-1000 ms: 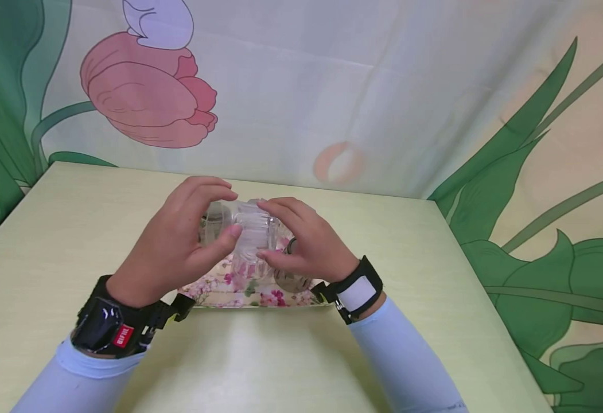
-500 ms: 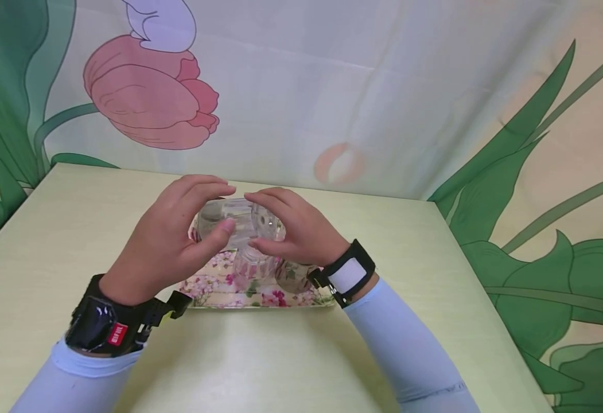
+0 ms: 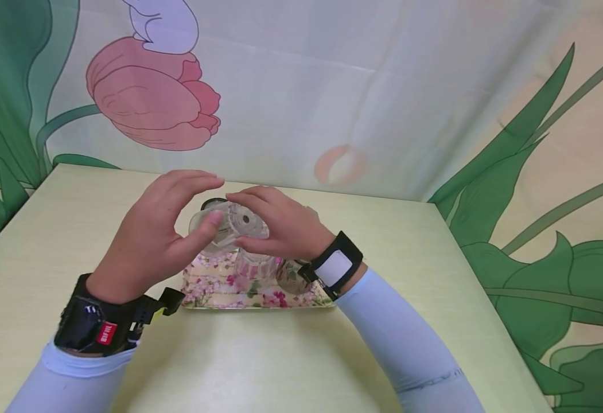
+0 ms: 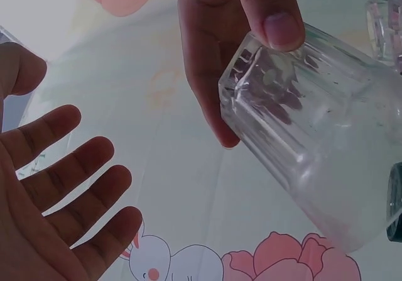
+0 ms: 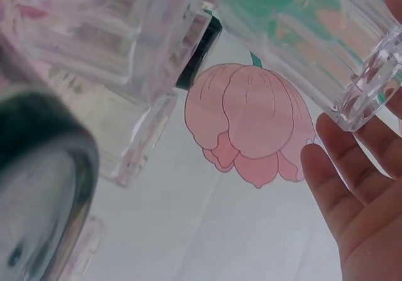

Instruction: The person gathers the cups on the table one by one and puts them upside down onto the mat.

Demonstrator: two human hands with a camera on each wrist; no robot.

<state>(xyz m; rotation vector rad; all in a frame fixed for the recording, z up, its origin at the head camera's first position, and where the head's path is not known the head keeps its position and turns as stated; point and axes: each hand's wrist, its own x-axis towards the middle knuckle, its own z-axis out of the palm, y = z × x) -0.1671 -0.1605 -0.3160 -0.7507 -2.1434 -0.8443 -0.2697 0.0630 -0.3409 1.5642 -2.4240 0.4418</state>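
Observation:
My right hand [image 3: 283, 223] grips a clear faceted glass [image 3: 226, 232] by its thick base, thumb and fingers on opposite sides. The glass lies tipped over in the air above the tray, its mouth toward the left. In the left wrist view the right thumb [image 4: 282, 29] presses on the base end. My left hand [image 3: 159, 226] is spread beside the glass's mouth end. Its thumb overlaps the glass in the head view, but in the left wrist view its fingers [image 4: 59, 174] stand apart from it, holding nothing.
Below the hands a floral tray [image 3: 213, 298] carries several glasses, among them a clear glass [image 3: 253, 267] and a patterned glass [image 3: 292, 278]. A dark rim [image 3: 213, 202] shows behind the held glass. The pale table [image 3: 239, 355] ends at a printed curtain [image 3: 291, 103].
The held glass has shifted left and turned, so its base now shows toward the camera. My right hand moved left with it; my left hand drew slightly left.

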